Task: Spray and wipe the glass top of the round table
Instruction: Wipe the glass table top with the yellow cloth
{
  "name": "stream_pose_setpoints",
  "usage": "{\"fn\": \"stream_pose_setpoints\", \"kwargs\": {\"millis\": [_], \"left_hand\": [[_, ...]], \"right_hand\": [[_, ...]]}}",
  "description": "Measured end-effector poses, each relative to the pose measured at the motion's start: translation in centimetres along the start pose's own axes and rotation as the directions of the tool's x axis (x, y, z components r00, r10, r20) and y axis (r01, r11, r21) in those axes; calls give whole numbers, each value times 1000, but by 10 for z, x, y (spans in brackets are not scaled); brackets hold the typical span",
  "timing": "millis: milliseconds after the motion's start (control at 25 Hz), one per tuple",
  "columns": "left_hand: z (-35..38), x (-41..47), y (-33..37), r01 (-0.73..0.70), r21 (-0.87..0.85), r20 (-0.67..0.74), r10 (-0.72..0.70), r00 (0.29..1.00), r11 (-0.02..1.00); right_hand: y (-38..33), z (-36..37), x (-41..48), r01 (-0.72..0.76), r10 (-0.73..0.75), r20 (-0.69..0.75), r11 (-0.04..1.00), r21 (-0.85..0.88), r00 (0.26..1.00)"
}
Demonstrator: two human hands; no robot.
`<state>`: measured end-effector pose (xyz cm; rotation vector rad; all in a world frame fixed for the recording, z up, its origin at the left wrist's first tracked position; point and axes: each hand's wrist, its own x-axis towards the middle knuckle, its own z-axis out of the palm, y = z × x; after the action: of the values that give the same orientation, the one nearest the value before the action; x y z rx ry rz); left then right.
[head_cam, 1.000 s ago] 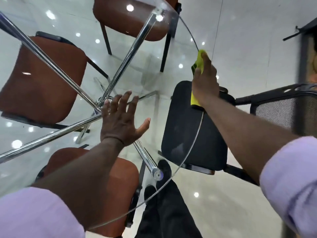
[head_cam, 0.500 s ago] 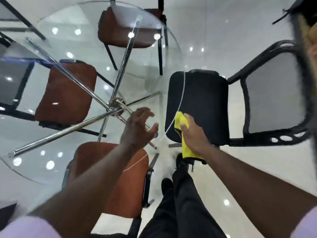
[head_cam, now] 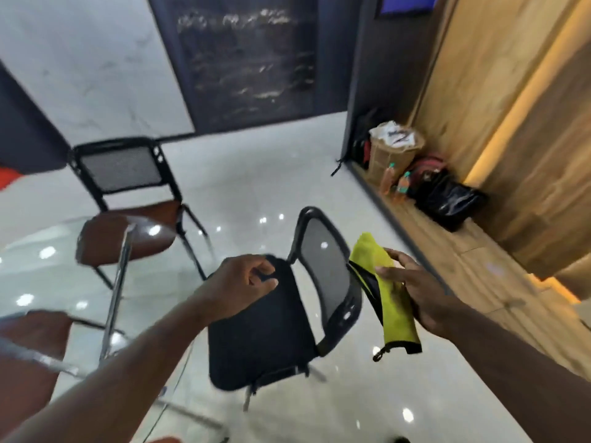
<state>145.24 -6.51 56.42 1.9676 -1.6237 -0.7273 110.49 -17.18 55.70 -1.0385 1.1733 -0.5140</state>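
The round glass table top [head_cam: 41, 276] fills the lower left, with chrome legs [head_cam: 116, 292] showing through it. My right hand [head_cam: 415, 292] is off the glass, to the right of the table, and holds a yellow-green cloth [head_cam: 388, 302] with a black edge and a small loop hanging down. My left hand [head_cam: 240, 282] hovers in the air with its fingers curled in and nothing in them, over the black chair. No spray bottle is in view.
A black mesh-back chair [head_cam: 275, 327] stands at the table's right edge. Brown-seated chairs [head_cam: 128, 231] stand around the table. On a wooden ledge [head_cam: 447, 238] at the right wall sit bags [head_cam: 447, 199], a basket [head_cam: 393, 151] and bottles [head_cam: 387, 180]. White glossy floor lies between.
My view has swung up from the table to the room. My right hand has lifted the cloth off the glass edge. My left hand has left the glass and curled shut.
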Motion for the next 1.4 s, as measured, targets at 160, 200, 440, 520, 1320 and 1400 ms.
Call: {"fn": "stream_pose_setpoints", "kwargs": {"millis": [160,200,440,520,1320,1400], "left_hand": [[22,70,110,-126,155,25,124,992,980],[29,87,138,-151,176,18,150,988,973],[56,173,228,-190,244,23,190,982,951],[63,209,231,-175,267,23,175,984,948],[-35,532,161,278,289,-368,-162,916,916],[-53,537,160,366,246,-447,-230,864,897]], "right_hand": [[-47,-130,-6,51,-52,19,995,86,998],[-58,-165,-5,52,-57,60,995,87,997],[-133,-281,30,194,-197,51,979,68,979],[-155,-302,61,201,-203,14,975,94,979],[-428,-230,581,675,-360,614,610,-415,702],[-453,-195,630,733,-331,703,552,-397,630]]}}
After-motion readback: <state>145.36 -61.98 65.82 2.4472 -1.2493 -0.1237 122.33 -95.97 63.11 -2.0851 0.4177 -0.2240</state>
